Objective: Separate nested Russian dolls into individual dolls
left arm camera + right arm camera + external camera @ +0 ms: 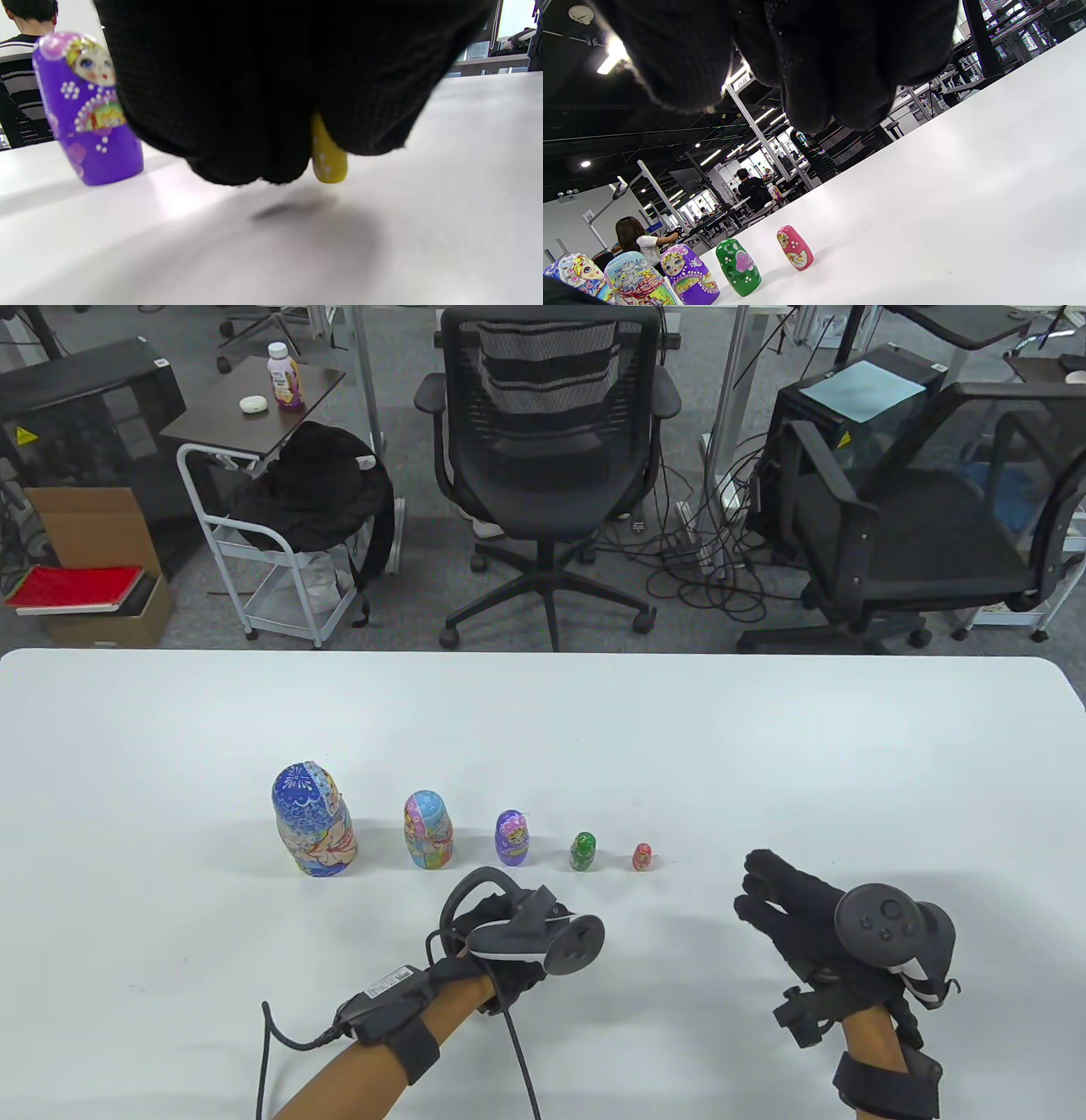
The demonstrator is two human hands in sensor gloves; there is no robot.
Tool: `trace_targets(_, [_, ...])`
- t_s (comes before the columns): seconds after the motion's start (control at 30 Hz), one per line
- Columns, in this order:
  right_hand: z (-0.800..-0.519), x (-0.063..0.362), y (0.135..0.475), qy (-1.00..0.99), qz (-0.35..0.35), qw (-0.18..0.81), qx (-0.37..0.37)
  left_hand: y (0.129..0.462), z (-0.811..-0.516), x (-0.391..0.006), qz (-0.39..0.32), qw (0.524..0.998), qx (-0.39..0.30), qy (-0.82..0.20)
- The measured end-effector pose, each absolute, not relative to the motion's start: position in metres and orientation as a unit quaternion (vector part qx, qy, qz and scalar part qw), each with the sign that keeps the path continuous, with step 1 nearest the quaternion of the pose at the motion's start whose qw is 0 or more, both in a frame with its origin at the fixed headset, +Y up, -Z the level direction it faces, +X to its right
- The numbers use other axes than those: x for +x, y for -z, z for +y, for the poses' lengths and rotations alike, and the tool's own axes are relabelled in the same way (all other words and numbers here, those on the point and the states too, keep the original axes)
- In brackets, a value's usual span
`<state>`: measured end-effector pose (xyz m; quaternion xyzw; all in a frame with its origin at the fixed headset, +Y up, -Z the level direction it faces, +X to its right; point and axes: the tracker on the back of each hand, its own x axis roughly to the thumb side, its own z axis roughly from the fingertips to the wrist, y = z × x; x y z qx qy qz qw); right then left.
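White bench [764, 746]: five dolls stand in a row, largest [313, 819] at 9 o'clock, red smallest [642, 858] at 3.
Left hand [509, 937]: curled around a small yellow doll [327, 154].
Right hand [793, 903]: holds nothing, fingers loosely extended.
Progress: nearly finished; yellow piece not yet placed.

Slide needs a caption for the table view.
Five dolls lined up by size, left hand and right hand hovering nearby.
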<state>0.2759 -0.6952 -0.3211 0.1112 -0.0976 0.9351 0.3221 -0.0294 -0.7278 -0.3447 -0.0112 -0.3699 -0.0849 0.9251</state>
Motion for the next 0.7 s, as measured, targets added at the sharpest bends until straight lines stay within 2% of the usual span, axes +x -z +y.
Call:
trace_targets(0.33, [-0.694, 0.284, 0.32, -0.922, -0.116, 0.353, 0.104, 0.372, -0.675, 0.019, -0.382, 0.922, 0.036, 0.058])
trace_targets(0.53, [-0.69, 0.292, 0.317, -0.922, -0.146, 0.347, 0.086, 0.399, -0.669, 0.05, -0.381, 0.922, 0.048, 0.047])
trace_targets(0.7, [-0.687, 0.297, 0.316, -0.919, -0.159, 0.352, 0.078, 0.419, -0.676, 0.076, -0.391, 0.918, 0.042, 0.053])
